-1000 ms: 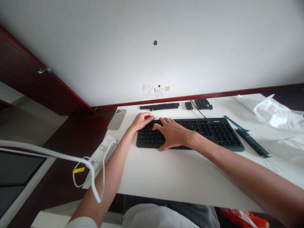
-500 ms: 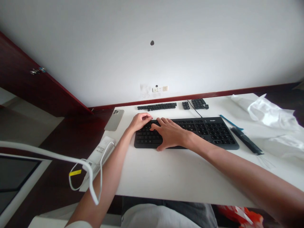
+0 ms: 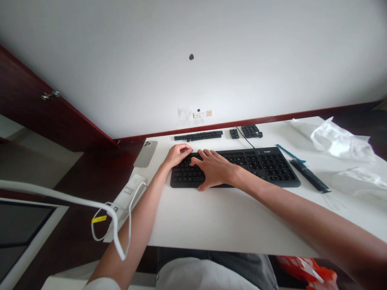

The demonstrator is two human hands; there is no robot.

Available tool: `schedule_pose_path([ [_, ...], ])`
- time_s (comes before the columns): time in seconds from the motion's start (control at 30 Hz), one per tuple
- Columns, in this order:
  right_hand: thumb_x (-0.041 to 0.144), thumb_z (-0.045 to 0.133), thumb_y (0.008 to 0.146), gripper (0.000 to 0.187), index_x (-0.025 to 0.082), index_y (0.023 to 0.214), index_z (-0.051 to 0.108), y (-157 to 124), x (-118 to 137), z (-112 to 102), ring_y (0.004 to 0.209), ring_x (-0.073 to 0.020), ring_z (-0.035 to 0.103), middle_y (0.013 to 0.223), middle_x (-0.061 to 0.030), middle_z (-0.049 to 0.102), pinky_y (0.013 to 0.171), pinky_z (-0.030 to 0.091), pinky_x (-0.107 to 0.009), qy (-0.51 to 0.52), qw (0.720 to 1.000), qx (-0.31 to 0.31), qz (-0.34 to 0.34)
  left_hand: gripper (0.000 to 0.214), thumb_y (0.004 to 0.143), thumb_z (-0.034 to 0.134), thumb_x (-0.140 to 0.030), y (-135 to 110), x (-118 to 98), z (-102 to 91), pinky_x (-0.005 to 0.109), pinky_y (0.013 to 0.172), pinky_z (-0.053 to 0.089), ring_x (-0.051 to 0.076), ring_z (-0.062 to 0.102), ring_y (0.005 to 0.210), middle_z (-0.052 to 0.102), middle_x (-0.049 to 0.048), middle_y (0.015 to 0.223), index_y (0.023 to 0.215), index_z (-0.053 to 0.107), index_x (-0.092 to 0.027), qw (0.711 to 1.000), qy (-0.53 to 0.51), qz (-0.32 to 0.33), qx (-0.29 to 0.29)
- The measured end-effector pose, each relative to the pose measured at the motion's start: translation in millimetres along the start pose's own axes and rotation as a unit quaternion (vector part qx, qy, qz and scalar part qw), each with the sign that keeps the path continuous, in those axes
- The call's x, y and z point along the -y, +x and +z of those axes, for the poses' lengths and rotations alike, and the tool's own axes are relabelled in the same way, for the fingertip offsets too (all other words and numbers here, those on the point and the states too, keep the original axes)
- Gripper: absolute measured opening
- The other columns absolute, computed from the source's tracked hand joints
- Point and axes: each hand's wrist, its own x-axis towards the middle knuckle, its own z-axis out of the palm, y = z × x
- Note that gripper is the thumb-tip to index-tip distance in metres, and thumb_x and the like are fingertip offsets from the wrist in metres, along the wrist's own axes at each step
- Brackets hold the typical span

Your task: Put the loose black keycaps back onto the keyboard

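Note:
A black full-size keyboard [image 3: 266, 182] lies on the white table. Its left side carries keycaps, while the right side shows bare key sockets. Over the left-middle keys my right hand [image 3: 218, 169] rests with fingers spread and the thumb at the near edge, holding nothing visible. My left hand [image 3: 177, 156] is at the keyboard's far left corner, fingers curled and tips pinched together; whatever is between them is hidden. Behind the keyboard lie loose black keycaps in rows [image 3: 199, 136], a small block of keycaps [image 3: 234, 133] and a number-pad group [image 3: 249, 131].
A phone [image 3: 145, 154] lies at the table's left, near a white power strip [image 3: 128, 193] with a looping white cable [image 3: 116, 229]. To the right are a blue thin tool [image 3: 290, 153], a black brush-like strip [image 3: 310, 176] and crumpled white plastic [image 3: 335, 139]. The wall stands behind.
The camera view has shifted slightly. Both hands keep nearly the same pose and place on the keyboard.

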Motion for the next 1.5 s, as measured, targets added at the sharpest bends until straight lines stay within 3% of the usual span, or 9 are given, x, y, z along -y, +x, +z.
schedule_pose_path([
  [0.27, 0.063, 0.083, 0.058, 0.085, 0.023, 0.128, 0.056, -1.7, 0.8, 1.3, 0.118, -0.0417, 0.050, 0.127, -0.0159, 0.051, 0.100, 0.042, -0.054, 0.002, 1.000, -0.005, 0.003, 0.037, 0.091, 0.061, -0.052, -3.1, 0.0, 0.1, 0.033, 0.088, 0.052, 0.023, 0.070, 0.098, 0.077, 0.0074, 0.103, 0.095, 0.075, -0.018, 1.000, -0.017, 0.003, 0.004],
  [0.4, 0.067, 0.082, 0.061, 0.087, 0.024, 0.133, 0.057, -2.4, -5.8, -2.6, 0.120, -0.0414, 0.051, 0.128, -0.0157, 0.052, 0.103, 0.042, -0.055, 0.020, 1.000, 0.004, -0.013, 0.035, 0.089, 0.066, -0.047, -8.4, -6.9, -12.8, 0.036, 0.098, 0.051, 0.025, 0.069, 0.108, 0.076, 0.0093, 0.115, 0.107, 0.075, -0.019, 0.995, -0.063, 0.015, 0.073],
  [0.53, 0.070, 0.074, 0.074, 0.080, 0.030, 0.141, 0.056, -5.5, -15.8, -9.8, 0.131, -0.0416, 0.048, 0.138, -0.0158, 0.051, 0.106, 0.041, -0.055, 0.074, 0.996, 0.039, -0.023, 0.040, 0.088, 0.070, -0.043, -13.9, -16.7, -27.6, 0.039, 0.109, 0.047, 0.027, 0.063, 0.124, 0.070, 0.0099, 0.131, 0.122, 0.072, -0.023, 0.983, -0.083, 0.031, 0.161],
  [0.7, 0.062, 0.074, 0.082, 0.068, 0.030, 0.140, 0.061, -5.7, -17.7, -16.7, 0.131, -0.0400, 0.050, 0.140, -0.0154, 0.054, 0.105, 0.044, -0.053, 0.087, 0.995, 0.042, -0.028, 0.040, 0.084, 0.075, -0.039, -15.5, -21.9, -28.9, 0.042, 0.113, 0.044, 0.027, 0.063, 0.124, 0.070, 0.0079, 0.129, 0.121, 0.072, -0.025, 0.983, -0.064, 0.035, 0.167],
  [0.93, 0.045, 0.065, 0.094, 0.037, 0.030, 0.128, 0.071, -1.4, -16.5, -18.6, 0.112, -0.0343, 0.062, 0.125, -0.0119, 0.064, 0.091, 0.051, -0.047, 0.090, 0.995, 0.008, -0.045, 0.043, 0.083, 0.076, -0.036, -14.9, -24.0, -29.3, 0.040, 0.111, 0.044, 0.026, 0.062, 0.123, 0.069, 0.0072, 0.129, 0.124, 0.069, -0.025, 0.981, -0.060, 0.032, 0.183],
  [1.07, 0.036, 0.058, 0.100, 0.027, 0.029, 0.121, 0.073, 2.8, -18.9, -12.4, 0.108, -0.0313, 0.064, 0.125, -0.0120, 0.064, 0.093, 0.050, -0.047, 0.105, 0.993, -0.030, -0.046, 0.046, 0.082, 0.076, -0.034, -14.3, -22.1, -29.7, 0.039, 0.111, 0.044, 0.026, 0.060, 0.126, 0.067, 0.0074, 0.132, 0.127, 0.066, -0.024, 0.980, -0.057, 0.027, 0.189],
  [1.37, 0.027, 0.070, 0.092, 0.007, 0.024, 0.094, 0.076, 22.2, -26.8, 14.1, 0.105, -0.0249, 0.065, 0.115, -0.0079, 0.066, 0.100, 0.048, -0.039, 0.193, 0.973, -0.131, 0.002, 0.047, 0.082, 0.075, -0.035, -14.0, -18.6, -28.2, 0.041, 0.115, 0.040, 0.026, 0.057, 0.130, 0.064, 0.0080, 0.133, 0.125, 0.062, -0.022, 0.977, -0.071, 0.025, 0.202],
  [1.5, 0.022, 0.072, 0.089, 0.005, 0.024, 0.091, 0.076, 26.1, -30.6, 21.9, 0.104, -0.0235, 0.066, 0.118, -0.0071, 0.065, 0.100, 0.048, -0.037, 0.192, 0.971, -0.141, 0.019, 0.049, 0.081, 0.075, -0.035, -14.0, -20.7, -29.2, 0.042, 0.116, 0.040, 0.026, 0.055, 0.132, 0.063, 0.0080, 0.135, 0.127, 0.061, -0.022, 0.977, -0.067, 0.014, 0.203],
])
